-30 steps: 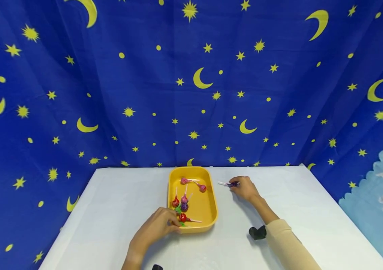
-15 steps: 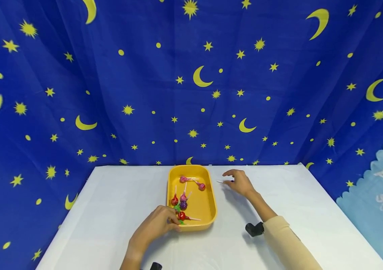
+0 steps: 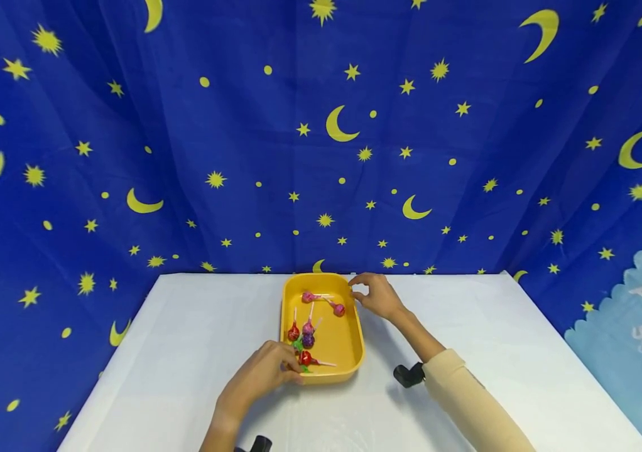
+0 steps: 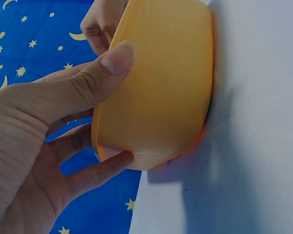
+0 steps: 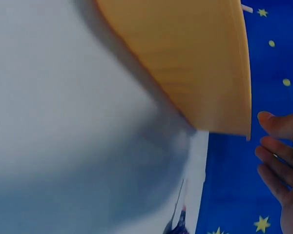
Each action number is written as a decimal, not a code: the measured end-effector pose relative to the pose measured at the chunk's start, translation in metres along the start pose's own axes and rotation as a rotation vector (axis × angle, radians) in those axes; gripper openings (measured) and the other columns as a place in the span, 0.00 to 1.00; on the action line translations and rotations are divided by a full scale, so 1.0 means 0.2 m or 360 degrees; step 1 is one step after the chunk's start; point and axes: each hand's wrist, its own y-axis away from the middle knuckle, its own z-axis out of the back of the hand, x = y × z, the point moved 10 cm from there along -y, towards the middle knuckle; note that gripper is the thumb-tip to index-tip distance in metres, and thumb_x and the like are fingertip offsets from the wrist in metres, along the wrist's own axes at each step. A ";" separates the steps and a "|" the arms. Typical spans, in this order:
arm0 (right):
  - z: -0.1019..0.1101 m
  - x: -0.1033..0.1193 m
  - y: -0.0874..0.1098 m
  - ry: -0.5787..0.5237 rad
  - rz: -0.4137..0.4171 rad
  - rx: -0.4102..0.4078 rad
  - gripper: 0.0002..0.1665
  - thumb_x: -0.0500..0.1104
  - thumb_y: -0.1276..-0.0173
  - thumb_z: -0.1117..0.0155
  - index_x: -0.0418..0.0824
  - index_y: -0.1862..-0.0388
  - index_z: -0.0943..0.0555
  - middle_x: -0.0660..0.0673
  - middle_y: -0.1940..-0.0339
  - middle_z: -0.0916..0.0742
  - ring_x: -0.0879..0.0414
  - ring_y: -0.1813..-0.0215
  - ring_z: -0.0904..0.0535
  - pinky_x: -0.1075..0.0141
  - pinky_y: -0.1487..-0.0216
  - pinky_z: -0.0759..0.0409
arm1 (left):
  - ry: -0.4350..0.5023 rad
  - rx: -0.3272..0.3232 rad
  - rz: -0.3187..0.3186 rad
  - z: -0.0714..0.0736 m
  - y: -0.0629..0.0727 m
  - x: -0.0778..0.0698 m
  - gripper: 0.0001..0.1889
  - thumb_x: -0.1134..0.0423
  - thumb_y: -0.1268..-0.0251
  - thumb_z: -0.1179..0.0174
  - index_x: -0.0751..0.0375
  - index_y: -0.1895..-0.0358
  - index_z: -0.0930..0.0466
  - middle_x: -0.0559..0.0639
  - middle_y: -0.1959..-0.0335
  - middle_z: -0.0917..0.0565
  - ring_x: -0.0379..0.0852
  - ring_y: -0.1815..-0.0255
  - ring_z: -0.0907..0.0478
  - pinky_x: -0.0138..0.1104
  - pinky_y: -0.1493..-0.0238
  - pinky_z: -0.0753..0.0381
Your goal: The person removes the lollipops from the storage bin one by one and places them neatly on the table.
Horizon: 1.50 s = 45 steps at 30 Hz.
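Note:
A yellow tray stands on the white table with several wrapped lollipops in it. My left hand grips its near left corner; in the left wrist view the thumb presses the outer wall. A purple lollipop, a red one and a pink one lie inside the tray. My right hand is at the tray's far right rim, fingers spread and holding nothing. In the right wrist view a dark purple lollipop lies on the table; my right hand hides it in the head view.
The white table reaches back to a blue curtain with yellow moons and stars. A light blue cloth hangs at the right. A black wrist device sits below my right sleeve.
My right hand has let go of the purple lollipop on the table right of the tray. It has moved left to the tray's rim. My left hand stays on its corner.

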 end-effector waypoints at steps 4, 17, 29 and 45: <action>-0.06 0.06 -0.05 0.0028 0.0033 0.0082 0.11 0.36 0.41 0.28 0.36 0.59 0.14 0.43 0.58 0.11 0.47 0.51 0.16 0.51 0.47 0.19 | 0.0017 -0.0004 -0.0016 0.00 0.00 0.00 0.03 0.61 0.50 0.27 0.53 0.72 0.10 0.37 0.73 0.15 0.30 0.70 0.22 0.28 0.64 0.20; -0.27 0.13 -0.08 0.0282 0.0132 0.0364 0.08 0.40 0.43 0.25 0.37 0.65 0.12 0.46 0.68 0.10 0.50 0.60 0.16 0.50 0.30 0.33 | 0.0003 0.0017 -0.0029 0.00 0.00 -0.01 0.03 0.60 0.50 0.27 0.53 0.73 0.10 0.35 0.76 0.16 0.28 0.73 0.25 0.27 0.67 0.22; -0.33 0.15 -0.07 0.0566 0.0143 0.0533 0.14 0.40 0.39 0.30 0.48 0.81 0.23 0.55 0.82 0.24 0.59 0.74 0.32 0.64 0.68 0.30 | -0.0013 0.0019 0.0019 0.00 0.00 0.01 0.03 0.60 0.50 0.27 0.52 0.72 0.10 0.34 0.73 0.15 0.29 0.70 0.23 0.29 0.62 0.20; -0.40 0.16 -0.07 0.0719 0.0112 0.0731 0.07 0.36 0.39 0.30 0.49 0.69 0.12 0.54 0.77 0.17 0.58 0.72 0.27 0.65 0.59 0.21 | -0.0004 0.0005 -0.0010 0.00 0.00 0.00 0.02 0.62 0.50 0.27 0.53 0.73 0.11 0.36 0.74 0.15 0.29 0.71 0.23 0.28 0.64 0.20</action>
